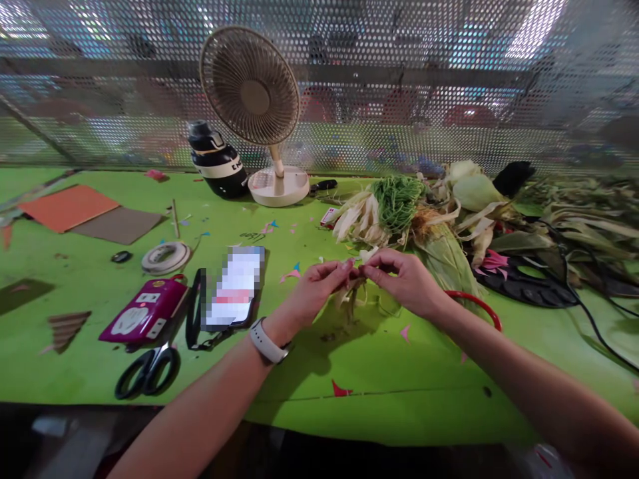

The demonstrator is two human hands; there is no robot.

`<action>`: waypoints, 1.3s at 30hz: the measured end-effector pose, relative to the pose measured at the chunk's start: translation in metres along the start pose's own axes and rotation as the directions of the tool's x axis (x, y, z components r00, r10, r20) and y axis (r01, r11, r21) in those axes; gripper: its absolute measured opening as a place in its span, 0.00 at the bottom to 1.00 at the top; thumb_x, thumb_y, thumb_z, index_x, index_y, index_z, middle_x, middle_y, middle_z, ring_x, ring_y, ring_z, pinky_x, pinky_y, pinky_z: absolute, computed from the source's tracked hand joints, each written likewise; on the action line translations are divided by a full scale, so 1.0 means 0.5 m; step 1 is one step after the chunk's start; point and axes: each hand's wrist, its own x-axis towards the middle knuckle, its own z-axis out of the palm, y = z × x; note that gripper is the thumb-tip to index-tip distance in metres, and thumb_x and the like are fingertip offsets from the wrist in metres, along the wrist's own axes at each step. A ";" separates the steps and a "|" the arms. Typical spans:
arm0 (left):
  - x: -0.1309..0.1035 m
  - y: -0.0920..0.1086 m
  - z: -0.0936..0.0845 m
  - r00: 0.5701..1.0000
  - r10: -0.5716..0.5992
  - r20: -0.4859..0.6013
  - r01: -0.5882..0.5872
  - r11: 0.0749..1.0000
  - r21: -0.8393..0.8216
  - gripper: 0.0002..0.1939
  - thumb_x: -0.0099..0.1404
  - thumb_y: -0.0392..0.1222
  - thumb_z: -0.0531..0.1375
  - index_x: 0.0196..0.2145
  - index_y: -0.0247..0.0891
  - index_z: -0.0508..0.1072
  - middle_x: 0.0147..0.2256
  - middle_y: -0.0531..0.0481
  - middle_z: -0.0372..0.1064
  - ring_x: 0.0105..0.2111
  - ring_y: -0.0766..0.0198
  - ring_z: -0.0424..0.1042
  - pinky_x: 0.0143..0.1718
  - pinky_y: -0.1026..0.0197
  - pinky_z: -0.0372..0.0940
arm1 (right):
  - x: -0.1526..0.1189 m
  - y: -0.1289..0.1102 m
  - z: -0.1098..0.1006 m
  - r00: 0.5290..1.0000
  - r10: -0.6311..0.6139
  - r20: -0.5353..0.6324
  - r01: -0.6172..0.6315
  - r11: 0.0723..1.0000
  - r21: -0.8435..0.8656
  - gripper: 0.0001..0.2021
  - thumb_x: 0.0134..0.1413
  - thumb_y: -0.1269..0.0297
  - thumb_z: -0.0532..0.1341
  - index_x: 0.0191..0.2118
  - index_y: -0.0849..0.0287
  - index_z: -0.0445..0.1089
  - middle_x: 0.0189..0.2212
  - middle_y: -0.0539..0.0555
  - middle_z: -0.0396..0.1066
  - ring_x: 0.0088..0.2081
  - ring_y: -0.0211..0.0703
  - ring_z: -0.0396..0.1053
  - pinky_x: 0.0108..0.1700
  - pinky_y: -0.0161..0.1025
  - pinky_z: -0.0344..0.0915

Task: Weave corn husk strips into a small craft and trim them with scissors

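Note:
Over the green table (pixel 309 412), my left hand (pixel 319 286) and my right hand (pixel 407 283) almost meet, each closed in a pinch. Between their fingertips is a small bundle of pale dried corn husk (pixel 368 254). Thin strips of it hang below the fingers. Its exact shape is partly hidden by my fingers. Just beyond my hands lie a bunch of green string-like strands (pixel 397 203), dry cream husks (pixel 357 216) and a large green corn husk (pixel 444 259). A red curved handle (pixel 482 303) shows under my right forearm.
At the back stand a fan (pixel 254 96) and a black bottle (pixel 217 163) before a perforated metal screen (pixel 374 86). On the left are a phone (pixel 237 286), purple pouch (pixel 144 309), scissors (pixel 150 371) and tape roll (pixel 166 257). A black cable (pixel 584 319) runs along the right.

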 end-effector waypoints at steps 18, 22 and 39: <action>-0.004 -0.005 0.005 0.992 0.055 -0.117 -0.064 0.995 -0.076 0.16 0.49 0.36 0.69 0.30 0.36 0.64 0.29 0.54 0.73 0.31 0.70 0.72 0.35 0.66 0.67 | -0.003 0.008 -0.011 0.989 0.141 0.040 -0.146 0.969 0.197 0.06 0.56 0.61 0.57 0.35 0.58 0.65 0.23 0.48 0.67 0.23 0.35 0.62 0.24 0.33 0.59; -0.001 -0.008 0.003 0.989 0.048 -0.142 -0.061 0.994 -0.090 0.15 0.49 0.36 0.69 0.30 0.36 0.65 0.28 0.55 0.72 0.30 0.71 0.72 0.34 0.67 0.67 | -0.006 0.009 -0.012 0.993 0.090 0.075 -0.101 0.983 0.152 0.07 0.55 0.64 0.58 0.40 0.57 0.66 0.21 0.45 0.62 0.22 0.33 0.59 0.24 0.32 0.56; -0.005 -0.022 0.008 0.973 0.089 -0.211 -0.096 0.995 -0.025 0.14 0.50 0.38 0.69 0.31 0.36 0.68 0.31 0.53 0.72 0.33 0.70 0.71 0.37 0.67 0.65 | -0.002 0.018 0.009 0.956 0.159 0.248 -0.218 0.948 0.232 0.12 0.50 0.57 0.61 0.30 0.62 0.72 0.25 0.50 0.68 0.28 0.37 0.63 0.31 0.36 0.59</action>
